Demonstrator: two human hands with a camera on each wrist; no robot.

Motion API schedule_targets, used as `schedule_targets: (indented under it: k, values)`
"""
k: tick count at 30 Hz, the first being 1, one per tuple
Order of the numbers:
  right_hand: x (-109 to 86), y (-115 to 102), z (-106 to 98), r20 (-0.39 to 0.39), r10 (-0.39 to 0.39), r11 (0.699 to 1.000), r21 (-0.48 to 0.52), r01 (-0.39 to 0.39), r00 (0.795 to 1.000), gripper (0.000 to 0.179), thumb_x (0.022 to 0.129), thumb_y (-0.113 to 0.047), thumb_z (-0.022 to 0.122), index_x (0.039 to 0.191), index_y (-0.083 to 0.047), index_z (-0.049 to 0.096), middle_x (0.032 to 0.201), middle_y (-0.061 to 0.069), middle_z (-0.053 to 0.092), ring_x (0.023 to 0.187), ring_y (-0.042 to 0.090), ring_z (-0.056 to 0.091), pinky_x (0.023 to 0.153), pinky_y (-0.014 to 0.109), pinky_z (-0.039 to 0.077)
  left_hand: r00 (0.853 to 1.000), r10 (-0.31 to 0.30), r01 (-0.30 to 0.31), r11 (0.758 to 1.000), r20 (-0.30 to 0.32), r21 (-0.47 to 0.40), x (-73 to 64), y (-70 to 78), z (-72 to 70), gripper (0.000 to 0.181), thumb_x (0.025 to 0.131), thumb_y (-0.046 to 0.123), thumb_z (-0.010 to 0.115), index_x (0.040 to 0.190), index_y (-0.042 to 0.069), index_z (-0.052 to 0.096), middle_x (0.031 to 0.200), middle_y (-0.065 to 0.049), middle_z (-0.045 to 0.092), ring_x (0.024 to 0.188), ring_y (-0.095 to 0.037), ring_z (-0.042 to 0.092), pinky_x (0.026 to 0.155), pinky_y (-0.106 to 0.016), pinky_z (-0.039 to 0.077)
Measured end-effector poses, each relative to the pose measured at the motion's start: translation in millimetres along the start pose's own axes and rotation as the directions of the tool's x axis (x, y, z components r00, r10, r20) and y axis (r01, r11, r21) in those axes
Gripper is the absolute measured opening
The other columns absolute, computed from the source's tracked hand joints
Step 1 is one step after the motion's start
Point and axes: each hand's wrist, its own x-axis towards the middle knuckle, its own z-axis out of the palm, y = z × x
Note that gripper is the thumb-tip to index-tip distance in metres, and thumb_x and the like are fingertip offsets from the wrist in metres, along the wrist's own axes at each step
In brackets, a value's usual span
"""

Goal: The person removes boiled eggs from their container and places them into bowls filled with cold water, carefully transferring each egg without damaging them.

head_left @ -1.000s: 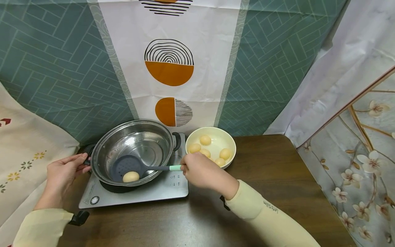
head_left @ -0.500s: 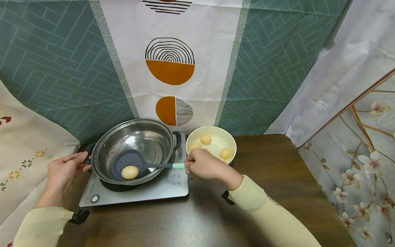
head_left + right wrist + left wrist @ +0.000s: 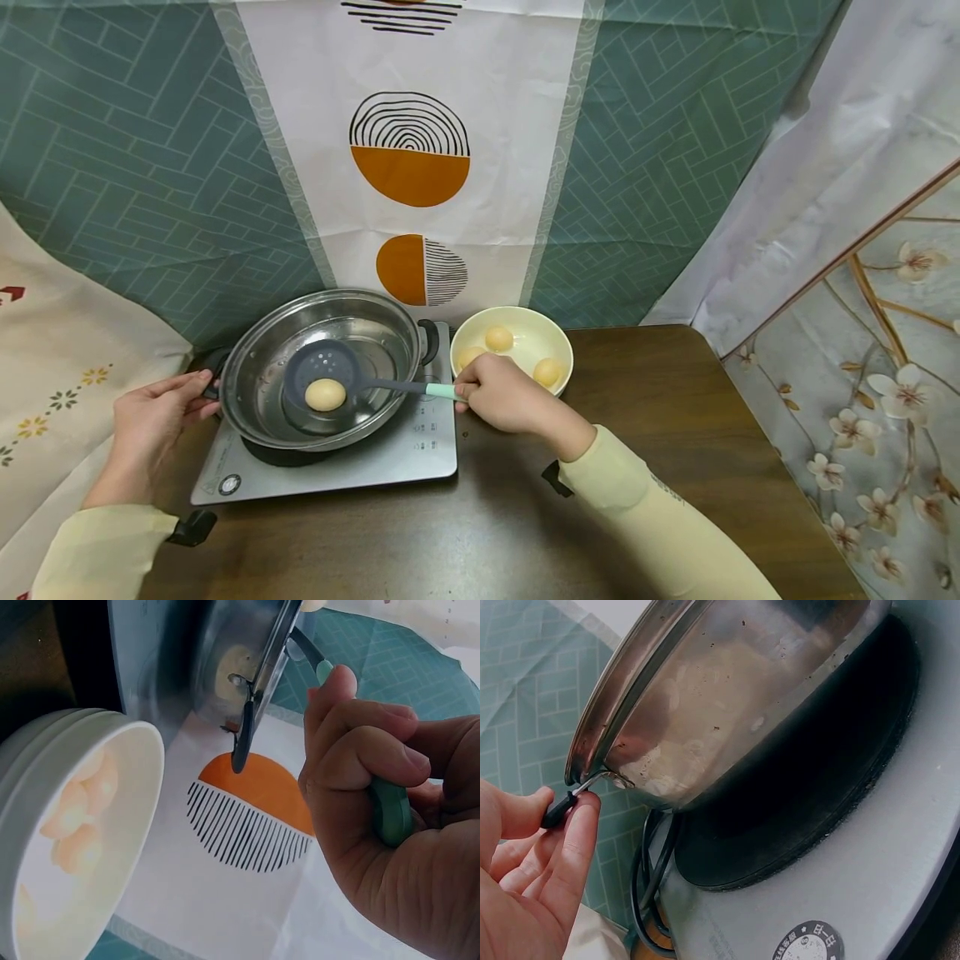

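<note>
My left hand (image 3: 153, 421) pinches the black side handle (image 3: 558, 813) of a wide steel pot (image 3: 243, 421) between thumb and fingers. My right hand (image 3: 507, 396) grips the mint-green end of a grey slotted skimmer (image 3: 302, 367), fingers wrapped round it in the right wrist view. On the skimmer's perforated head lies one pale brown egg (image 3: 326, 395), inside the outline of the pot in the head view. Beyond the right hand, a cream bowl (image 3: 531, 340) holds several eggs (image 3: 498, 337), some of them hidden behind the hand.
Under the pot is a silver induction cooker (image 3: 360, 473) with a black heating plate (image 3: 802, 772). Black cables (image 3: 646, 892) run beside it at the left. The brown table (image 3: 645, 417) extends to the right, and a patterned cloth (image 3: 405, 50) hangs behind.
The skimmer carrying the egg has risen and shifted toward the pot's middle. My right hand has moved slightly up and right, while the left stays on the handle.
</note>
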Motion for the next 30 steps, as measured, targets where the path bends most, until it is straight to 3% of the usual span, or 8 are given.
schedule_targets:
  k: [6,16,30]
  values:
    - [-2.5,0,-5,-0.026,0.023,1.000,-0.005,-0.024,0.999,0.023,0.093,-0.010,0.054,0.076,-0.013,0.069,0.069,-0.005,0.064,0.062,0.010,0.044,0.054,0.018,0.036,1.000,-0.008,0.008,1.000,-0.007,-0.003,0.9,-0.9,-0.1,0.011,0.078,0.018,0.076,0.089,0.016,0.073,0.079,0.008,0.071,0.064,-0.014,0.070,0.062,-0.028,0.060]
    - [-6.8,8,-13,-0.086,0.026,1.000,-0.001,-0.026,0.996,0.026,0.093,-0.012,0.054,0.072,-0.011,0.068,0.069,0.002,0.064,0.058,0.010,0.041,0.052,0.019,0.035,1.000,-0.010,0.010,1.000,-0.006,-0.011,0.6,-1.4,-0.3,0.015,0.077,0.019,0.076,0.092,0.015,0.073,0.080,0.007,0.071,0.064,-0.014,0.070,0.062,-0.028,0.060]
    - [-22.5,22,-32,-0.125,0.084,0.993,0.091,-0.073,0.989,0.025,0.095,-0.011,0.051,0.078,-0.013,0.069,0.066,-0.001,0.056,0.051,0.011,0.035,0.045,0.017,0.028,1.000,0.022,-0.021,0.999,0.020,-0.041,0.4,-2.9,-1.1,0.013,0.080,0.016,0.074,0.093,0.014,0.074,0.082,0.006,0.071,0.063,-0.015,0.069,0.062,-0.028,0.060]
